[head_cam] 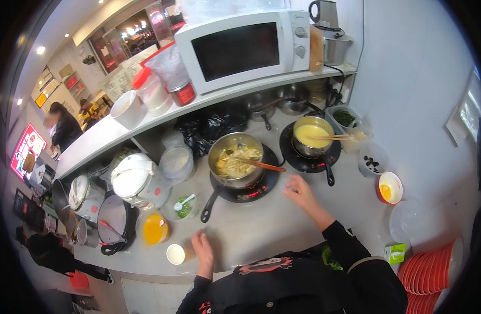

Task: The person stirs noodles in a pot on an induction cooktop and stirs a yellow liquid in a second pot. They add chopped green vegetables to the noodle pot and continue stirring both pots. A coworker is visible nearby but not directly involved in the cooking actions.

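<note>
My right hand is over the counter with nothing in it, its fingers slightly bent and apart, near the tip of a wooden stick that leans in a steel saucepan of food. That pan stands on a black induction cooker. Behind and right of the hand, a smaller saucepan of yellow liquid with wooden chopsticks stands on a second cooker. My left hand, empty, hovers close to a paper cup with pale contents; whether they touch I cannot tell.
To the left are a tub of orange-yellow liquid, chopped greens with a spoon and a rice cooker. A red bowl with egg yolk and stacked red bowls lie right. A shelf holds a microwave. Several people are beyond.
</note>
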A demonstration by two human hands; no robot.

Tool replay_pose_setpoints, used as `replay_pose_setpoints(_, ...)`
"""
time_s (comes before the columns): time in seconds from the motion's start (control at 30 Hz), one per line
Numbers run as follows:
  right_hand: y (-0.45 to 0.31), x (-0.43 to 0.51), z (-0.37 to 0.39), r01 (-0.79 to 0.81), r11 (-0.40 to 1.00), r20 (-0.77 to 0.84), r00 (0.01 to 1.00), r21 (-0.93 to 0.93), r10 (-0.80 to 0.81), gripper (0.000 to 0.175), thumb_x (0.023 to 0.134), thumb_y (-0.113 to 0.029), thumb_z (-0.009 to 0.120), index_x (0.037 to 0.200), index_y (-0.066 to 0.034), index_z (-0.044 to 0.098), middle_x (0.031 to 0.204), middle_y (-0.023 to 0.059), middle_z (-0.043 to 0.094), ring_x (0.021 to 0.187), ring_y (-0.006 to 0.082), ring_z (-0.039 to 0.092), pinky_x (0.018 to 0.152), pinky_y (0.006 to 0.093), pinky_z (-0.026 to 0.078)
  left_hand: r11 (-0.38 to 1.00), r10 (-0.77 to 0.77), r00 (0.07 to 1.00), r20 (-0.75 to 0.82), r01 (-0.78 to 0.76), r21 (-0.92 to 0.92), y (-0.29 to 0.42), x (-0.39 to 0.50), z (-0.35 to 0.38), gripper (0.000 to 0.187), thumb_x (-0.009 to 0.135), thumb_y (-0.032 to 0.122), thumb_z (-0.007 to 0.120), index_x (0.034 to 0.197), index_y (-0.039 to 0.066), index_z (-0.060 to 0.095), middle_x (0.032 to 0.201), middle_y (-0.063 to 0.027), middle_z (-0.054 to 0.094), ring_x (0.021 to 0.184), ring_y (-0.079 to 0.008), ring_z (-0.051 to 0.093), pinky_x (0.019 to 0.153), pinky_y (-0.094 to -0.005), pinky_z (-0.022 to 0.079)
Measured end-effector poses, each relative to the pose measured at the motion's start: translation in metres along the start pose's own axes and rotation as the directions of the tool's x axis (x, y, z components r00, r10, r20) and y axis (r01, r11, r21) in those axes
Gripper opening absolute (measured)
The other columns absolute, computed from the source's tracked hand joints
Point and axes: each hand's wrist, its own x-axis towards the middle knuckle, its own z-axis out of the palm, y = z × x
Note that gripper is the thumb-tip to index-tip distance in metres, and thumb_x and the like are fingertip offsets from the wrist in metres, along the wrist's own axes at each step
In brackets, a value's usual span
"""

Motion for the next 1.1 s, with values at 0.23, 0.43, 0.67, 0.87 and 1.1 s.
replay_pose_setpoints(0.23, -0.058, 0.098, 0.065, 0.018, 0.998, 0.011, 1.000, 0.064, -0.019, 0.024, 0.086, -0.023, 0.069, 0.098, -0.0022, 0.067, 0.083, 0.0005, 0.063, 0.067, 0.0071, 0.053, 0.058, 0.0220, 0.043, 0.826, -0.083, 0.984, 0.159, 0.157, -0.541, 0.103, 0.023, -0.022, 0.043, 0.099, 0.027, 0.047, 0.132, -0.001, 0.048, 0.119, -0.0149, 0.059, 0.103, -0.0193, 0.058, 0.093, -0.0323, 0.044)
replay_pose_setpoints(0.43, -0.103, 0.160, 0.089, 0.372, 0.824, 0.228, 0.926, -0.428, -0.300, 0.025, 0.081, -0.029, 0.065, 0.092, -0.0060, 0.069, 0.076, 0.0111, 0.063, 0.081, 0.0260, 0.062, 0.076, 0.0354, 0.048, 0.897, 0.068, 0.920, 0.385, 0.113, -0.428, 0.158, 0.060, -0.003, 0.047, 0.092, 0.015, 0.059, 0.135, 0.004, 0.044, 0.094, -0.0046, 0.057, 0.080, -0.0135, 0.059, 0.071, -0.0268, 0.047)
replay_pose_setpoints(0.67, -0.144, 0.169, 0.086, 0.298, 0.770, 0.435, 0.900, -0.564, -0.029, 0.017, 0.081, -0.023, 0.060, 0.087, -0.0084, 0.066, 0.074, 0.0098, 0.065, 0.072, 0.0238, 0.063, 0.067, 0.0342, 0.048, 0.930, -0.043, 0.851, 0.523, 0.225, -0.290, 0.171, 0.057, 0.001, 0.049, 0.089, 0.010, 0.063, 0.136, 0.007, 0.049, 0.079, 0.0038, 0.055, 0.061, -0.0040, 0.045, 0.054, -0.0206, 0.037)
replay_pose_setpoints(0.87, -0.163, 0.153, 0.091, 0.225, 0.864, 0.428, 0.904, -0.451, -0.012, 0.016, 0.085, -0.019, 0.059, 0.085, -0.0041, 0.064, 0.068, 0.0057, 0.061, 0.063, 0.0151, 0.058, 0.062, 0.0284, 0.046, 0.932, 0.087, 0.868, 0.489, 0.102, -0.348, 0.167, 0.050, 0.013, 0.052, 0.089, 0.009, 0.063, 0.139, 0.005, 0.046, 0.103, 0.0011, 0.060, 0.074, -0.0039, 0.048, 0.068, -0.0195, 0.042)
replay_pose_setpoints(1.1, -0.145, 0.153, 0.093, 0.178, 0.867, 0.410, 0.911, -0.466, 0.033, 0.017, 0.087, -0.017, 0.059, 0.093, -0.0032, 0.066, 0.069, 0.0038, 0.061, 0.068, 0.0113, 0.059, 0.062, 0.0287, 0.046, 0.908, 0.008, 0.847, 0.532, 0.217, -0.359, 0.169, 0.048, 0.010, 0.054, 0.091, 0.011, 0.062, 0.141, 0.006, 0.043, 0.096, 0.0015, 0.061, 0.070, -0.0035, 0.048, 0.064, -0.0193, 0.042)
